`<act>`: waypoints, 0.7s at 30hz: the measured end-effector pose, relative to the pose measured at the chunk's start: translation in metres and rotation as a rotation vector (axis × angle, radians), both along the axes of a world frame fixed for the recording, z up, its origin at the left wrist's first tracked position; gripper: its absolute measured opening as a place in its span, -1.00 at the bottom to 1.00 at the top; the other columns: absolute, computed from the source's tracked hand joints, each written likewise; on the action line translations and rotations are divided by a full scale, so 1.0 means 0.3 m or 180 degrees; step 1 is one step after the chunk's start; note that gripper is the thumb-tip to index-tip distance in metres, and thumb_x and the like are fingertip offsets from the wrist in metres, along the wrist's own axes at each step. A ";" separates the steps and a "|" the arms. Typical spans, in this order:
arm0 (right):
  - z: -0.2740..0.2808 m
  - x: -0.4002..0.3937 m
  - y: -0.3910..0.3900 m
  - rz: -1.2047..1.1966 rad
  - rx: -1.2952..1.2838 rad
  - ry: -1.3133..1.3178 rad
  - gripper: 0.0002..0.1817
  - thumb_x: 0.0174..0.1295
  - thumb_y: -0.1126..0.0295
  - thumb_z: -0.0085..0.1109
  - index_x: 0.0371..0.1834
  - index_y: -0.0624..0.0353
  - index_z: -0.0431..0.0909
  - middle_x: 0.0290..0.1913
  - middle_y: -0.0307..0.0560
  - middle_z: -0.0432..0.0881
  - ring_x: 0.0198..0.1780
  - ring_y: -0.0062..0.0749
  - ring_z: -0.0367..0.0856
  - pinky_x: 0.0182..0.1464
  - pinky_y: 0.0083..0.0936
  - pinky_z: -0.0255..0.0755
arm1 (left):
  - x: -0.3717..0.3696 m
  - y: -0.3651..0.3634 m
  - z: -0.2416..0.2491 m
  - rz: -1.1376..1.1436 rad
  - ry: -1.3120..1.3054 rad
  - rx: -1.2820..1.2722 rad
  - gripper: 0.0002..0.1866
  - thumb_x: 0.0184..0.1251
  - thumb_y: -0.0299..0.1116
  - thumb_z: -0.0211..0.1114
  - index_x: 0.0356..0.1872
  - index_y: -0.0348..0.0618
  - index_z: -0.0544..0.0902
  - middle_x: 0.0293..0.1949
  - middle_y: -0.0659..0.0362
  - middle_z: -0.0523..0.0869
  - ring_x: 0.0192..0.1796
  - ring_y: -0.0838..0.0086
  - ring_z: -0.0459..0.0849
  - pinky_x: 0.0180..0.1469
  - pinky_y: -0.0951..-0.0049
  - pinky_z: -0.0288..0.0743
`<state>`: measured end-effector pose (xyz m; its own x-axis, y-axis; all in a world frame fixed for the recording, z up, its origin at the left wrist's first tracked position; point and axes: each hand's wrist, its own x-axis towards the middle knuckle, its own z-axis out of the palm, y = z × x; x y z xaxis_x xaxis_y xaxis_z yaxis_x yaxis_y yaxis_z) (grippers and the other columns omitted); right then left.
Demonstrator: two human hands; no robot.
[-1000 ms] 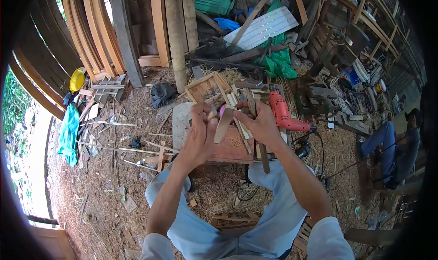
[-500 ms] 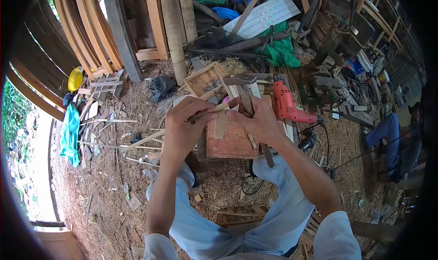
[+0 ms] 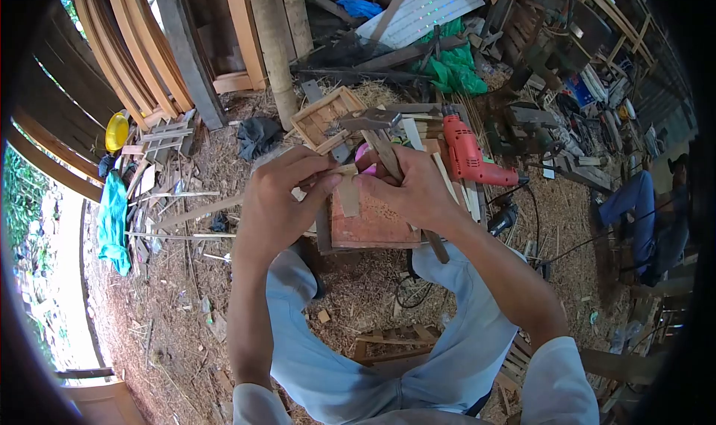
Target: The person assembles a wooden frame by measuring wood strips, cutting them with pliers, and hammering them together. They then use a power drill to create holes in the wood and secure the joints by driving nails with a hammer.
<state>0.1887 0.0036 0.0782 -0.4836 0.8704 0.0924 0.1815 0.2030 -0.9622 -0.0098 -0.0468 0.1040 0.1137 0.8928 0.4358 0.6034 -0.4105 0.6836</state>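
Note:
My left hand (image 3: 283, 201) is closed in a pinch on a thin wooden strip (image 3: 344, 170), whose end points toward my right hand. My right hand (image 3: 418, 190) is wrapped round the handle of a hammer (image 3: 385, 156); the steel head (image 3: 371, 119) sticks up beyond the fingers and the handle's butt comes out below the palm. Between the two hands hangs a flat tan piece (image 3: 348, 197), its top edge at the right fingertips. Both hands are over a reddish-brown wooden block (image 3: 377, 227) in front of my knees.
A red power drill (image 3: 477, 156) with a black cord lies right of the block. Beyond the hands stands a small wooden frame (image 3: 326, 119). Shavings and offcuts cover the ground (image 3: 186, 291). At far right a person's blue-clad leg (image 3: 632, 205) shows.
Both hands have shifted slightly left and up in view, the left one more. The strip has slid left with the left hand. The hammer stays in the right hand.

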 end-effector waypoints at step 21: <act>0.000 -0.002 0.009 0.0017 0.0085 0.0058 -0.79 0.21 0.36 0.32 -0.24 0.25 0.55 -0.58 -0.46 0.28 -0.53 -0.75 0.14 -0.50 -0.62 0.06 | 0.027 0.007 0.050 0.0143 0.0560 -0.0047 -0.86 0.14 -0.53 0.39 -0.33 -0.40 0.65 -0.41 0.06 0.63 -0.42 0.35 0.65 -0.35 0.43 0.48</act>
<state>0.1881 0.0061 0.0783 -0.4863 0.8649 0.1243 0.1630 0.2295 -0.9596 -0.0017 -0.0448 0.1189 0.1468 0.9049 0.3994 0.7318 -0.3711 0.5717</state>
